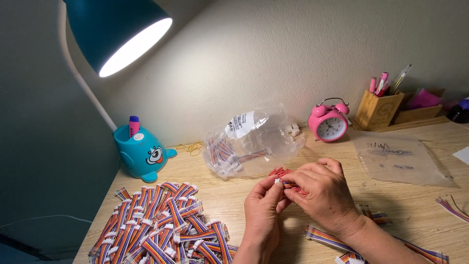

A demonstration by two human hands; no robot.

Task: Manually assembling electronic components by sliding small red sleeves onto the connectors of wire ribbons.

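My left hand [263,210] and my right hand [326,193] meet over the middle of the wooden desk [229,195]. Together they pinch a small bundle of coloured ribbon wires [282,173] with a white connector at its end; red wire tips stick out above my fingers. A big pile of the same rainbow wire bundles [163,225] lies at the lower left. More loose ribbon wires [342,242] lie under my right forearm.
A clear plastic bag [251,142] holding more wire bundles lies behind my hands. A flat empty clear bag [398,159] is at the right. A pink alarm clock [328,121], a wooden pen holder [378,108] and a teal desk lamp base [142,154] stand along the wall.
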